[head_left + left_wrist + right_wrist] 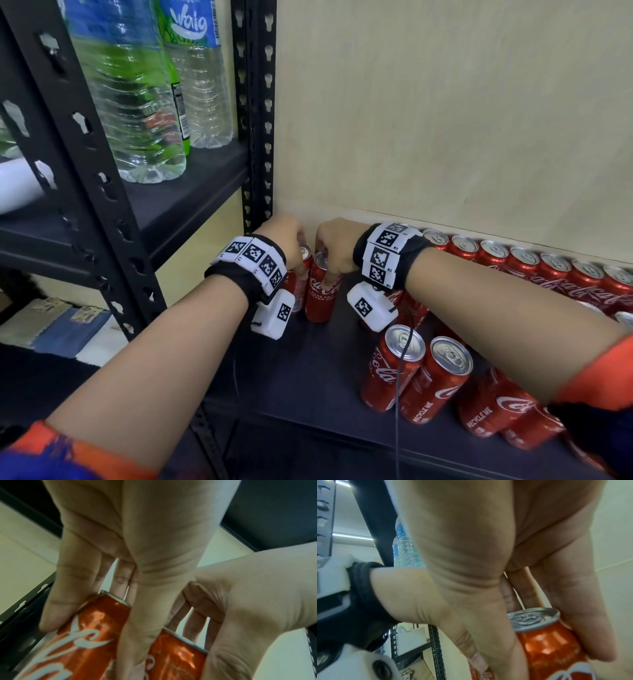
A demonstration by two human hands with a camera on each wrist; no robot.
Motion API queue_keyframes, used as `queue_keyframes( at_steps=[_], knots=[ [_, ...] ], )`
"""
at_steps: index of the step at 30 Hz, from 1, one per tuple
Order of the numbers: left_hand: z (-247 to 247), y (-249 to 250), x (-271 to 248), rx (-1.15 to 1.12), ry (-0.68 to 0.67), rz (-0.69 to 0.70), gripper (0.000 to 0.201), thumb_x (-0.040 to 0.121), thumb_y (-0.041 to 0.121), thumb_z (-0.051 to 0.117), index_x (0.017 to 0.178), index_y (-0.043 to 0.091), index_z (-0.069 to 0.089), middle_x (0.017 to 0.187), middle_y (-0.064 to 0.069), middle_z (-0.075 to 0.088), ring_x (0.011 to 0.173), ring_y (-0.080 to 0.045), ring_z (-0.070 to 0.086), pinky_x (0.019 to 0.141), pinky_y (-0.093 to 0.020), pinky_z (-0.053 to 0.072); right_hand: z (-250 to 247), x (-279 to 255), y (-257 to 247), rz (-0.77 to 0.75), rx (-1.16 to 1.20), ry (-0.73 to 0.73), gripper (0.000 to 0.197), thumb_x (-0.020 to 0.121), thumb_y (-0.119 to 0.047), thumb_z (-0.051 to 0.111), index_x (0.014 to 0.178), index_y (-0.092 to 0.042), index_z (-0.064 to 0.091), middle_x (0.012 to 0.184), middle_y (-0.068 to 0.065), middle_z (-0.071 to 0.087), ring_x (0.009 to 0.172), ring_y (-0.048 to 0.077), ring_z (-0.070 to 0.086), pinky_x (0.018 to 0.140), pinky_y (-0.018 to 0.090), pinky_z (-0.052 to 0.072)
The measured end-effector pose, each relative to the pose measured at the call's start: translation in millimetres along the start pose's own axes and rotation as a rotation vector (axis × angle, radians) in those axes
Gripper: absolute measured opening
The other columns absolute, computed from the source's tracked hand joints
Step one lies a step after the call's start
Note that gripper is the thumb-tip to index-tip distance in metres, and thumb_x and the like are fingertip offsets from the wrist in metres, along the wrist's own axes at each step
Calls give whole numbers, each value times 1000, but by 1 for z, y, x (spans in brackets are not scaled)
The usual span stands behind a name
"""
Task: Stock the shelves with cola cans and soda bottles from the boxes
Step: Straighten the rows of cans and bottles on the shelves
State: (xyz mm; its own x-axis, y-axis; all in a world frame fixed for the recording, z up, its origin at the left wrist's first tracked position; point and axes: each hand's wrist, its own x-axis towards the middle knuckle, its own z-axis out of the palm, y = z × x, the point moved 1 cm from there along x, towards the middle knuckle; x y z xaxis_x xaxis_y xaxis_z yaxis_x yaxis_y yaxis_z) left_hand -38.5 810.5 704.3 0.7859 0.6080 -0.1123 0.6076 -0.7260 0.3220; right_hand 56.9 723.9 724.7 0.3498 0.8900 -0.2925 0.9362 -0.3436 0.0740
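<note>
At shelf (308, 377) back-left corner: left hand (284, 240) gripping can (301, 274) from above by post (255, 137); right hand (334, 243) gripping second can (320, 294) just beside. Set both down flat, upright, touching; release straight up. Further right, row (534, 263) along wall: align with it.

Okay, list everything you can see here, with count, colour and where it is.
held cans: two, red, upright at the shelf's back left corner, one per hand
back row of cans: at least eight, red, along the wall
front cans: several, red, grouped at right, partly hidden by the arm
water bottles: at least two, clear, blue labels, on the left rack
green bottle: one, behind them
black rack: one, left
left hand: grips one can
right hand: grips the other
</note>
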Motion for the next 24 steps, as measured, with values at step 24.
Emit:
queue_keyframes(
  at_steps=[24],
  knots=[
    [-2,8,0,-20,20,-11,68,58,33,98,116,14,67,109,-3,68,96,-21,66,79,-33,58,-4,1,11,-9,-8,-26,61,67,-43,92,114,-10,73,101,2,75,89,20,69,81,34,59]
  ],
)
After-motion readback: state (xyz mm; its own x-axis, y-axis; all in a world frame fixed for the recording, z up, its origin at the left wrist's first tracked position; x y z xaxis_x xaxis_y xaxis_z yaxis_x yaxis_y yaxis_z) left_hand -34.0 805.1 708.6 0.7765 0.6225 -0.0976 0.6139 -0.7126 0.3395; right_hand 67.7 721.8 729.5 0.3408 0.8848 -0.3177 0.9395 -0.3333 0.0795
